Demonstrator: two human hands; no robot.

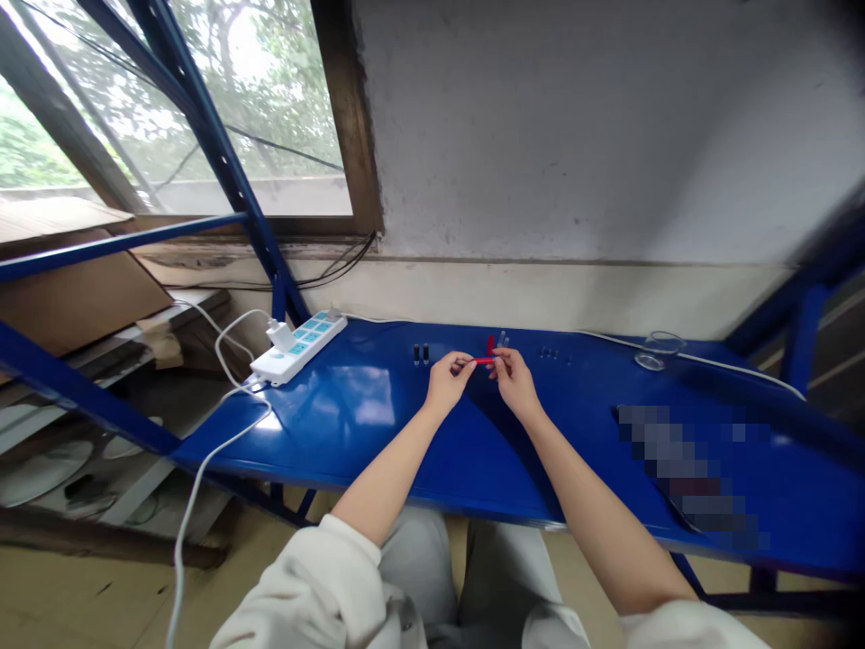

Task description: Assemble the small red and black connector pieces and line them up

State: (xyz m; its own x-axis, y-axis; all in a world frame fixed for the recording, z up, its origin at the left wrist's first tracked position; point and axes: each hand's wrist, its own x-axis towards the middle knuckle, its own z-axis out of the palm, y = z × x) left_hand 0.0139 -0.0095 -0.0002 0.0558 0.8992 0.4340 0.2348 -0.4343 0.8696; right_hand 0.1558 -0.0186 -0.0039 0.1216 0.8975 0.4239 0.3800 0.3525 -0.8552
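Above the blue table, my left hand (447, 380) and my right hand (517, 383) pinch the two ends of a slim red tube (484, 361) between thumb and fingers. It lies level between them, and its ends are covered by the fingertips. Just behind it a second red piece (490, 343) rests on the table, partly hidden by my right hand. Beside that are small clear tubes (503, 340). Two short black cylinders with pale ends (421, 353) sit to the left of my left hand. Several tiny dark parts (550, 352) lie in a row to the right.
A white power strip (297, 350) with a plug and cables is on the table's left end. Toward the right back lies a clear round object (650, 361) near a white cable (736, 371). A pixelated dark flat item occupies the right side. Blue frame posts (230, 171) flank the table.
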